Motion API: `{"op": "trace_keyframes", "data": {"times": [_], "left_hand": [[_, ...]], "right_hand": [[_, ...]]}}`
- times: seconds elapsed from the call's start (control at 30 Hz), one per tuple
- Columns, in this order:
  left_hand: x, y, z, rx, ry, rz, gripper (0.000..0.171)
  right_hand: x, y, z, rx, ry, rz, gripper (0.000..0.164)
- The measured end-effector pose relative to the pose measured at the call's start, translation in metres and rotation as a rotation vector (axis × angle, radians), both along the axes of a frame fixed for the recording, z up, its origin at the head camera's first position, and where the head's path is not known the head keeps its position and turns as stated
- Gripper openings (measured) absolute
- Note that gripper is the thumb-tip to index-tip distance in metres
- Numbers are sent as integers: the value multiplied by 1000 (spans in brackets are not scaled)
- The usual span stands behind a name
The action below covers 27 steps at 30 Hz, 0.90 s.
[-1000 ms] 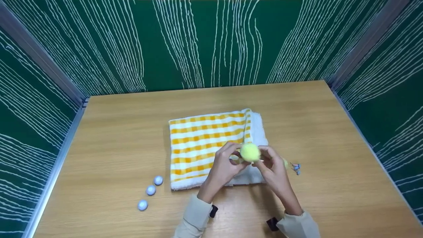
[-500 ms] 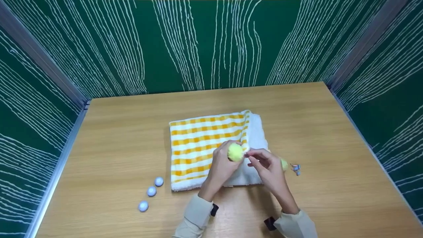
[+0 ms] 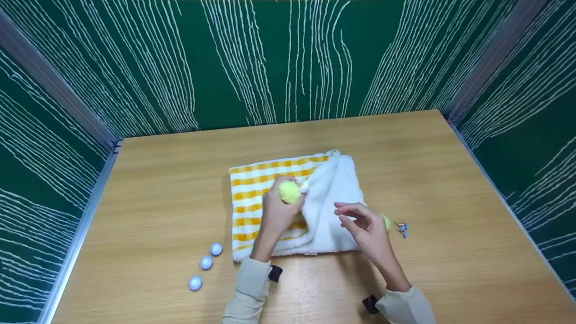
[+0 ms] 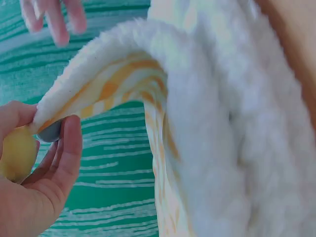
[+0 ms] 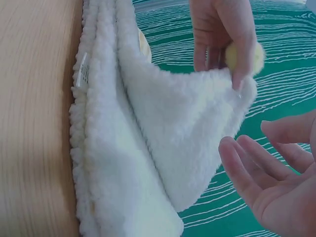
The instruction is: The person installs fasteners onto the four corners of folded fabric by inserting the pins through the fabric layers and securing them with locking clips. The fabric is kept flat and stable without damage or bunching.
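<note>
Balls, three pale blue ones (image 3: 206, 262), sat in a slanting row far left on the table (image 3: 162, 189), well clear of the work. Next came the checked cloth (image 3: 326, 202), mid-table, w/ its upper layer lifted so the fluffy white underside showed. L hand (image 3: 275, 213) was over the checks, pinching the raised edge btwn thumb & fingers, w/ a fuzzy yellow ball (image 3: 289, 192) tucked in the same grasp; L wrist view also showed a grey rounded thing (image 4: 50, 132) by the fingers just under that edge, ID unclear. Key relation, IMO: the pinched edge lay on the L hand's right side, facing the R hand (image 3: 366, 226), & the flap fell away from the pinch to the right, its crease w/ the lower layer running roughly far-to-near. L hand was obv. nearer, being in contact; R hand hung off to the right, nothing in it, fingers loosely bent, thumb apart, tips pointing left w/ a gap in the head view. Just past it, partly hidden, was a 2nd yellow fuzzy thing (image 3: 387, 222), then small blue-headed bits (image 3: 403, 229), prob. pins.
</note>
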State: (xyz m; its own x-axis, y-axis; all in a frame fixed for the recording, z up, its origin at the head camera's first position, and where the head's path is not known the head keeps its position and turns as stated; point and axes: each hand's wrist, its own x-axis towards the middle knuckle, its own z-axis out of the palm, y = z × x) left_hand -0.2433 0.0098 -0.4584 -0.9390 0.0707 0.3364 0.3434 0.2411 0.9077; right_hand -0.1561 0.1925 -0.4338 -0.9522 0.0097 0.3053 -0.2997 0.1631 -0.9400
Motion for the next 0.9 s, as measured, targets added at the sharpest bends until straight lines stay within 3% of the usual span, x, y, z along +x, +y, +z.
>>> {"op": "trace_keyframes", "data": {"times": [0.23, 0.47, 0.67, 0.9], "left_hand": [[-19, -26, -4, -12, -109, 154, 39], [-31, -50, -18, -59, -289, 206, 35], [-38, -64, -30, -111, -338, 256, 32], [-37, -67, -38, -333, -454, 286, 44]], "right_hand": [[2, 8, -4, 11, -30, -38, 12], [2, 24, -25, 2, -85, -117, 10], [5, 40, -41, 50, -189, -216, 9], [10, 52, -44, 158, -236, -318, 10]]}}
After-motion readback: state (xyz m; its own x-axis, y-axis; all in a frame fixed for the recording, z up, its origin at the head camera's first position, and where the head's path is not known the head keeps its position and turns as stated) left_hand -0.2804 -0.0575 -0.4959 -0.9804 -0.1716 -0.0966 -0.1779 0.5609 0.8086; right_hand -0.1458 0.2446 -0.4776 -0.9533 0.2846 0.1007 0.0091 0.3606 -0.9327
